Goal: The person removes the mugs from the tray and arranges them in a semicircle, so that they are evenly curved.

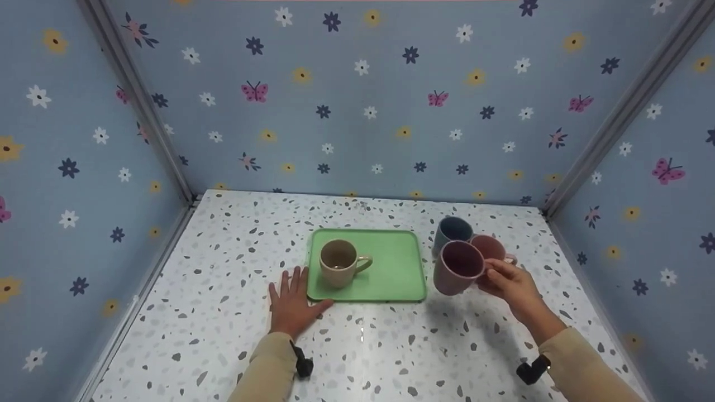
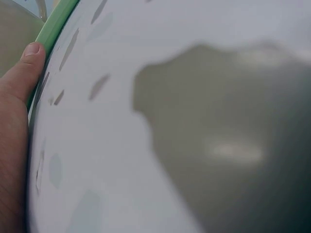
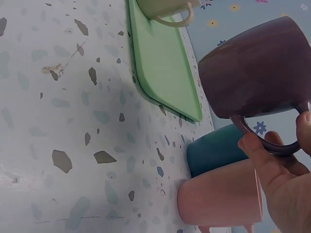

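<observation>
My right hand grips a purple mug by its handle. In the right wrist view this mug is held up off the table, with fingers curled through the handle. Behind it stand a blue mug and a pink mug close together. A beige mug sits upright on the left part of the green tray, its handle to the right. My left hand lies flat on the table with fingers spread, at the tray's lower left corner; its thumb touches or nearly touches the tray's edge.
The speckled white table carries everything here. Blue flowered panels rise at the back and on both sides, with grey metal posts at the corners. The tray lies left of the blue and pink mugs.
</observation>
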### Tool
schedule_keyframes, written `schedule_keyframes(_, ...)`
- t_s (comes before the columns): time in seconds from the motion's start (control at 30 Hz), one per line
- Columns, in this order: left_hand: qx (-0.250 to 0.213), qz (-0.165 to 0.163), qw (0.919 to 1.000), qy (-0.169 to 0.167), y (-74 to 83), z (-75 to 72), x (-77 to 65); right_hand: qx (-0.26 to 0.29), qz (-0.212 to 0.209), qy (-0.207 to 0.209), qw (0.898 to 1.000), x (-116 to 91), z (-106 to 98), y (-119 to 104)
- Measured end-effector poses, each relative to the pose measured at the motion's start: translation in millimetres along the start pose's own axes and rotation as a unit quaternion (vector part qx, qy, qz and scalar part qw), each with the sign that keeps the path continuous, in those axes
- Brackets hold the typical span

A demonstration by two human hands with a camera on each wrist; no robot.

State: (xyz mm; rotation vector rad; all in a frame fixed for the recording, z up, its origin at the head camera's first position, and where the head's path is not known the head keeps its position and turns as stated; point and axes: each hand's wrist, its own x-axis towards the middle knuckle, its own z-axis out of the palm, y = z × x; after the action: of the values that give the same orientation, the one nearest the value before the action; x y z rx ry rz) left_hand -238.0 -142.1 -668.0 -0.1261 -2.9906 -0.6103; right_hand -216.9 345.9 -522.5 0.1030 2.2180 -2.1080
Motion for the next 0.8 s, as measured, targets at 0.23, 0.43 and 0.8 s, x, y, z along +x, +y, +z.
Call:
schedule_keyframes(0.23,0.0,0.001,1.0,0.002,-0.5,-0.9,-1.2,0.019,-0.015,-0.012,1.0,-3.7,-10.9,10.2)
schedule_keyframes(0.43,0.005,-0.002,1.0,0.001,-2.1,-0.1,-0.1,0.02,0.002,-0.016,1.0,-5.3,-19.6,12.8)
schedule_keyframes(0.8,0.007,0.0,1.0,0.004,-0.5,0.5,0.6,0.019,0.007,-0.002,1.0,-9.7,-37.0,27.5)
